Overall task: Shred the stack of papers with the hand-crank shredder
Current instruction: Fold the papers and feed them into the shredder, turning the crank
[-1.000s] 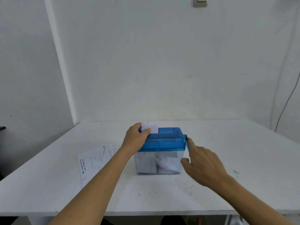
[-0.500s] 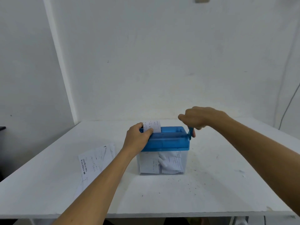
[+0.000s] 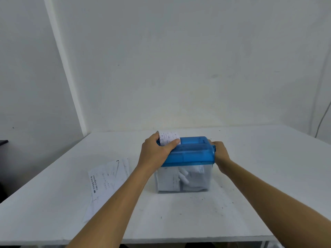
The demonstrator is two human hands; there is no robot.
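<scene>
1. While the left hand (image 3: 155,151) steadies the hand-crank shredder (image 3: 191,153) (blue translucent plastic lid over a clear plastic bin), the right hand (image 3: 221,154) has swung down. Half a second ago it was a raised fist above the lid's right end. Now it sits low against that end, back of the hand toward the camera.
2. Right fingers: curled out of view round the blue crank handle (image 3: 213,147); only a sliver shows above the knuckles. The exact grip is hidden.
3. Left fingers: wrapped over the lid's left end, tips hidden behind it. The thumb lies flat across the foot of the narrow white printed slip (image 3: 170,136), which stands upright out of the feed slot just above the thumb.
4. Judgement: the crank is roughly half a turn further on, so feeding is under way. The slip's exposed height looks much the same as before, so each turn takes in little.
5. Below the left palm, the bin holds white paper pieces (image 3: 180,178), some curled.
6. The stack of white printed sheets (image 3: 107,178) lies flat on the white table (image 3: 259,176), down and left of the left fingers and well apart from them. Judgement: much of the task remains.
7. Writing: there are dark printed lines on the slip and sheets, and a small bluish round mark beside the left thumb tip. None is legible. No brand is visible on the shredder.
</scene>
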